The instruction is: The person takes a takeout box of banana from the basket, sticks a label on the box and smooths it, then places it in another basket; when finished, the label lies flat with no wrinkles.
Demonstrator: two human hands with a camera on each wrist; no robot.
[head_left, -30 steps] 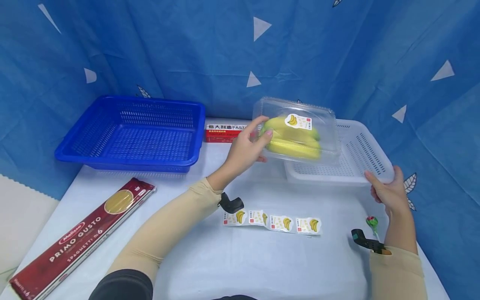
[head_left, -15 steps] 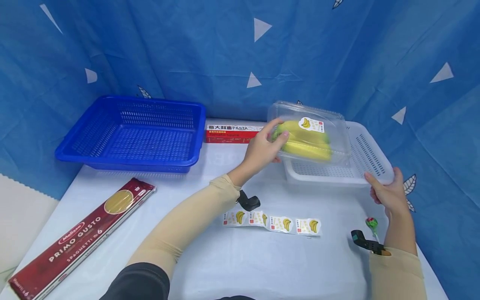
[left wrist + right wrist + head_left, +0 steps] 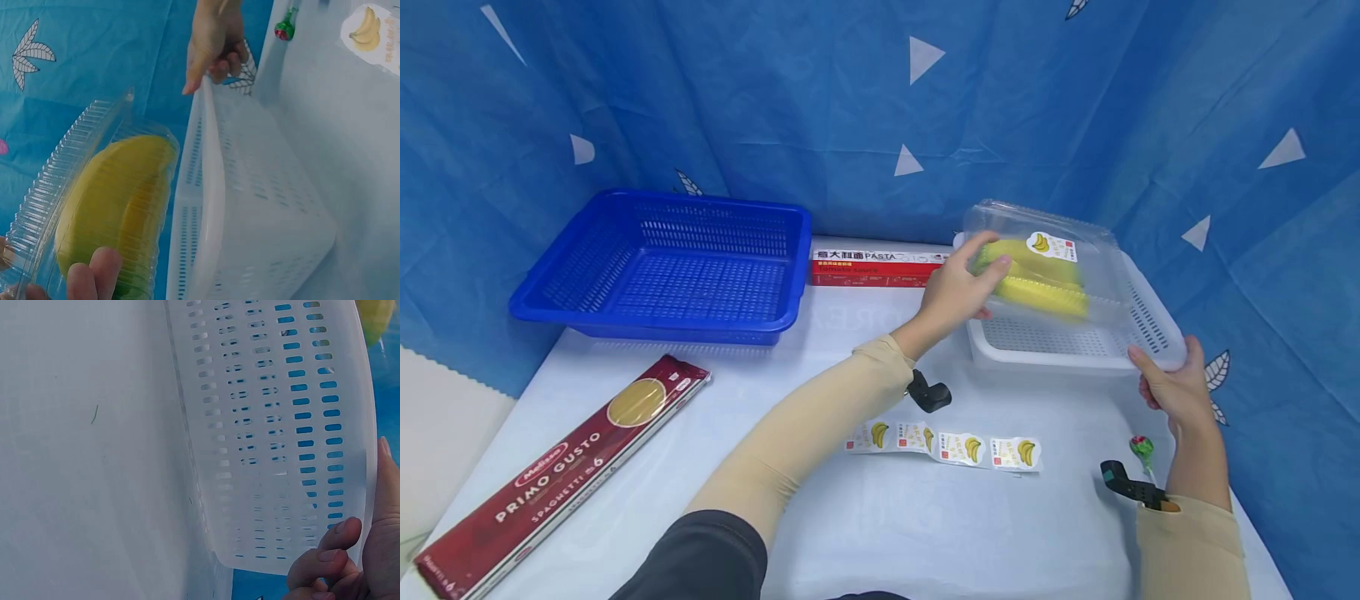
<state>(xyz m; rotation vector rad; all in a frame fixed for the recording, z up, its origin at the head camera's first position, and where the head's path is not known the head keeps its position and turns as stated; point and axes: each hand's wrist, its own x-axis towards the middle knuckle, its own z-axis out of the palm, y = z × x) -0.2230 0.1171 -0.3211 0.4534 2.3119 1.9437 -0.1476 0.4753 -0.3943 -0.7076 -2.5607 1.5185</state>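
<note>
In the head view my left hand (image 3: 958, 287) grips the left end of a clear plastic clamshell box (image 3: 1105, 283) with yellow-green bananas (image 3: 1037, 279) inside. A banana sticker (image 3: 1051, 246) is on its lid. The box hangs tilted over a white plastic basket (image 3: 1037, 354); the left wrist view shows it above the rim. At the basket's front right corner my right hand (image 3: 1176, 383) holds the rim, thumb on top and fingers curled below, as the right wrist view also shows.
A strip of banana stickers (image 3: 958, 447) and a lollipop (image 3: 1141, 450) lie in front. Left of the white basket are a red pasta box (image 3: 876, 268) and a blue basket (image 3: 700, 287). A spaghetti pack (image 3: 565, 475) lies at the left edge, and a blue curtain (image 3: 850, 108) stands behind.
My left hand has carried the clamshell box of bananas to the right, farther over the white basket. More of the red pasta box shows. My right hand has stayed on the rim.
</note>
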